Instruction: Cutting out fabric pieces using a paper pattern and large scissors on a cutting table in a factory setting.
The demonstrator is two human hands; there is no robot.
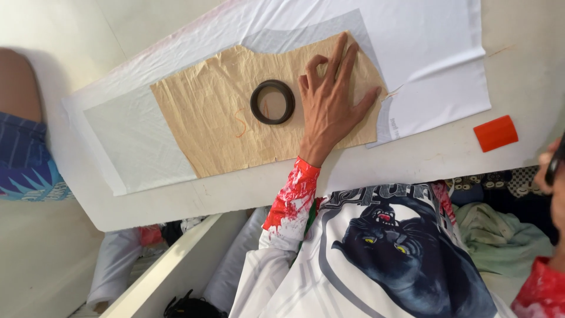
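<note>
Head view: left hand (pixel 329 103) flattens brown paper pattern (pixel 235 112), lengthwise across table (pixel 412 159).

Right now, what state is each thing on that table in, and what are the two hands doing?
Brown paper pattern: lying flat on the white fabric, creased.
White fabric: spread flat over the table.
Dark ring: resting on the pattern, beside the fingers.
Orange block: lying alone on the table, untouched.
Left hand: fingers spread, pressing the pattern.
Right hand: at the picture's edge, holding something dark.
</note>
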